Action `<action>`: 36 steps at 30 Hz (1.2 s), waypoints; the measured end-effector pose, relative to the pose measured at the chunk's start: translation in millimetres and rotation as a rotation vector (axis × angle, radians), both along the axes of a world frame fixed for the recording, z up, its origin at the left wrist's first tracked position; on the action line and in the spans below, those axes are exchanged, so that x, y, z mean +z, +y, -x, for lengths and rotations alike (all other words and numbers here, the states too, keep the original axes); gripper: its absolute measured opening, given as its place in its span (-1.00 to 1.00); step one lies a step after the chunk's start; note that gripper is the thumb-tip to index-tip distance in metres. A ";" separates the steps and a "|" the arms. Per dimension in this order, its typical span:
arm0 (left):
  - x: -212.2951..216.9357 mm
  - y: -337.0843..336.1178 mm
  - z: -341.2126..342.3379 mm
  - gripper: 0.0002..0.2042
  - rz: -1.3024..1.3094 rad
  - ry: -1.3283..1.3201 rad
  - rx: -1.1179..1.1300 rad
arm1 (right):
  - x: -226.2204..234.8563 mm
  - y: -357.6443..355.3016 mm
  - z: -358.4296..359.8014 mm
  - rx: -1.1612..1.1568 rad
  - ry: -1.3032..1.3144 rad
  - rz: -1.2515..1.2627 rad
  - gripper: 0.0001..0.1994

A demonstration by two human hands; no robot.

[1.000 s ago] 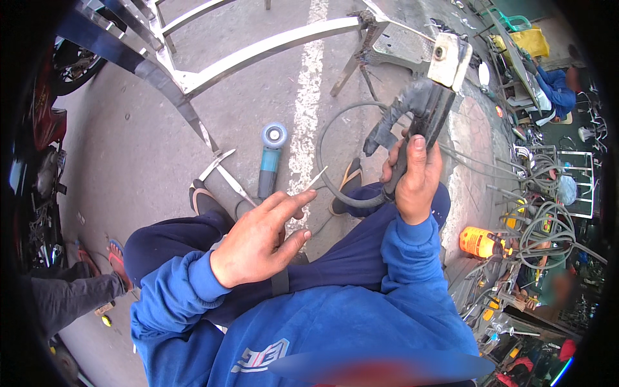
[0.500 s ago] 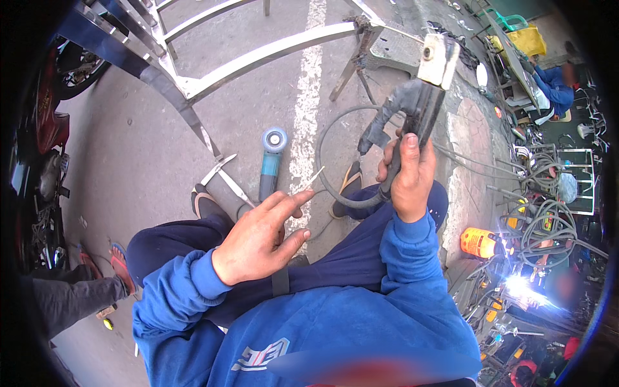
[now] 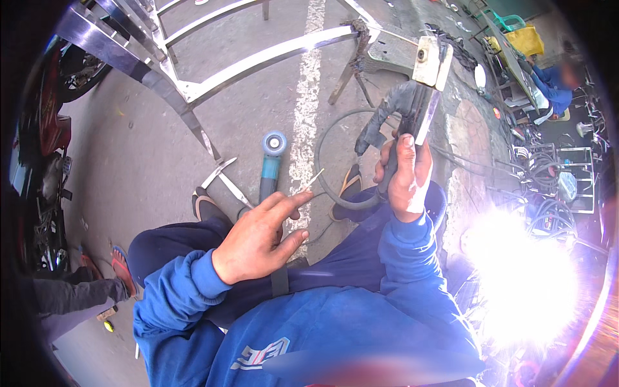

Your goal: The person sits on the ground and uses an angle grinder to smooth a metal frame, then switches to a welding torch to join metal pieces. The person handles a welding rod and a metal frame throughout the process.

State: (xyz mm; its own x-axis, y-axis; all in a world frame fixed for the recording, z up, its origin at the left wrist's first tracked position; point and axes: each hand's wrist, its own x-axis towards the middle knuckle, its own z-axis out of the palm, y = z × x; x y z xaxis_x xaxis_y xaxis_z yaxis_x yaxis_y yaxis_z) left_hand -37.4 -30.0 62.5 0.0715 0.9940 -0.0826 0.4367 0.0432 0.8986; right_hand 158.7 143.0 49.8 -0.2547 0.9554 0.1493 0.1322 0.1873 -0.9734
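Note:
My right hand (image 3: 407, 180) is wrapped around the black handle of a welding electrode holder (image 3: 422, 103), raised upright with its pale, worn head at the top. Black tape covers its side lever, and a grey cable (image 3: 348, 202) loops away below my grip. Over my lap, my left hand (image 3: 258, 242) is palm down, with thumb and forefinger apart. A thin pale stick (image 3: 318, 175) juts past its fingertips, seemingly pinched between the fingers; its kind is unclear. Beyond this hand, an angle grinder (image 3: 271, 158) and a metal chipping hammer (image 3: 221, 174) lie on the pavement.
A shiny metal frame (image 3: 258, 61) stands ahead, beside a grey step stool (image 3: 393, 51). Intense welding glare (image 3: 522, 277) hides the lower right. Another person (image 3: 551, 84) sits far right; a sandalled foot (image 3: 120, 267) shows at left, below a motorcycle (image 3: 55, 161).
A small welding spark at the lower right has swelled into a broad white glare, hiding the orange container there. The electrode holder has shifted slightly left; my left hand stays nearly still.

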 end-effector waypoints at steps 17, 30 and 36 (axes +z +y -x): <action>1.0 0.0 -4.2 -0.56 0.010 0.009 -0.020 | 1.2 -1.4 0.3 0.016 0.099 0.016 -0.55; -6.8 -2.2 -0.6 -0.70 -0.145 0.060 -0.051 | -2.5 2.9 0.8 0.021 -0.194 -0.405 -0.63; -7.7 -1.7 -3.0 -0.70 -0.112 0.035 -0.030 | -6.7 4.3 -4.6 0.041 0.052 -0.048 -0.63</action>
